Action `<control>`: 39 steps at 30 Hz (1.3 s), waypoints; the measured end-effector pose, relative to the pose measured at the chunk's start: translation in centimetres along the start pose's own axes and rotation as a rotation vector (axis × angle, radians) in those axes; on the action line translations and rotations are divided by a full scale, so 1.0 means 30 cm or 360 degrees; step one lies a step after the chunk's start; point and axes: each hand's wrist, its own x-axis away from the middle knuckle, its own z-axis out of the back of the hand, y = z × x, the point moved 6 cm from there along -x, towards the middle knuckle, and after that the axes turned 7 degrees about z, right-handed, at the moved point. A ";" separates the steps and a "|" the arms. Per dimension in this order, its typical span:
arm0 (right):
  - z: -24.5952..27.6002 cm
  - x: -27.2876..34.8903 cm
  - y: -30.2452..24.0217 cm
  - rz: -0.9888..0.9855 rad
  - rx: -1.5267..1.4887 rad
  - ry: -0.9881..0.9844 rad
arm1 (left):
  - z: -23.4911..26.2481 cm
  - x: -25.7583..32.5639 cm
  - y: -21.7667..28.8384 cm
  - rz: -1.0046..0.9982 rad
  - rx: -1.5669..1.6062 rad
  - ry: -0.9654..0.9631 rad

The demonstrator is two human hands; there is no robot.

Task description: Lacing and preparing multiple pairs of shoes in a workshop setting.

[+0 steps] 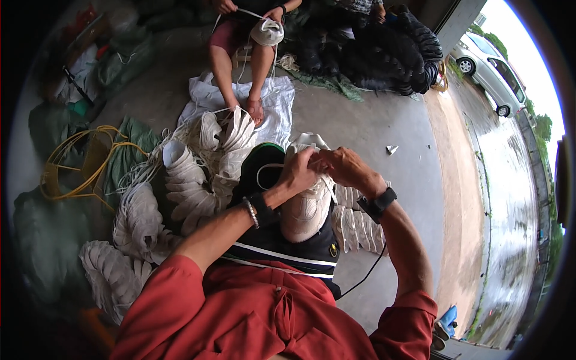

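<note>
On my lap lies a white sneaker upper (pixel 301 214), its toe pointing toward me. My left hand (pixel 298 170) is closed in a pinch over its lace area, with a thin white shoelace (pixel 259 174) looping out to the left. My right hand (pixel 354 169) meets it there, fingers also pinched at the lacing; a strand of lace hangs below them. The fingertips overlap, so the exact grip is partly hidden. Behind the hands the upper's collar (pixel 309 140) stands up. Dark cloth with white stripes (pixel 294 255) lies under the upper.
Nested white uppers (pixel 189 180) with loose laces lie in rows to my left; another row (pixel 355 229) is at right. Across from me a seated person (pixel 264 15) handles a white upper above a white sheet (pixel 279 99). A yellow-strapped frame (pixel 84 162) stands left; black bundles (pixel 384 60) lie behind.
</note>
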 end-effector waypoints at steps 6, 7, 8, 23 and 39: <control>0.043 0.010 -0.055 0.0110 -0.0037 0.0097 | -0.038 -0.078 -0.018 0.0024 -0.0636 -0.0248; 0.048 0.011 -0.061 0.0061 -0.0054 0.0103 | -0.047 -0.085 -0.014 -0.0008 -0.0676 -0.0354; 0.049 0.012 -0.064 0.0011 -0.0071 0.0111 | -0.054 -0.084 -0.011 -0.0040 -0.0717 -0.0460; -0.083 -0.084 -0.310 0.0547 0.0147 0.0861 | 0.537 0.167 -0.101 0.1037 0.0788 -0.0085; 0.213 0.266 0.210 -0.0828 -0.1854 0.1533 | 0.571 0.085 -0.375 0.0706 0.2349 0.0050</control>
